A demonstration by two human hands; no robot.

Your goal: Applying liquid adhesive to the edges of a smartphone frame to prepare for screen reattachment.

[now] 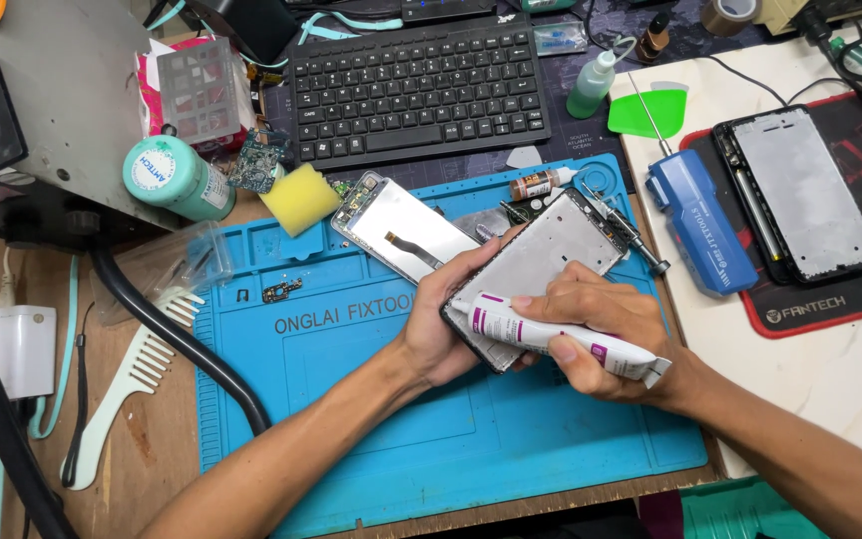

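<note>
Wooden bench [152,449]: blue mat [351,399], keyboard [416,85], comb [132,384], possibly charger [12,349].

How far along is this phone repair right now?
Done: the phone frame is stripped bare. In hand: left hand holds it while right hand runs a glue tube along its edge. Left: the screen panel lies separate on the blue mat.

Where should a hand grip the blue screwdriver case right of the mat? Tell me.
Grip the blue screwdriver case across its long flat sides at mid-length, coming from above. It lies flat and slanted, with the green pick beyond its top end and the phone frame close on its right.
</note>
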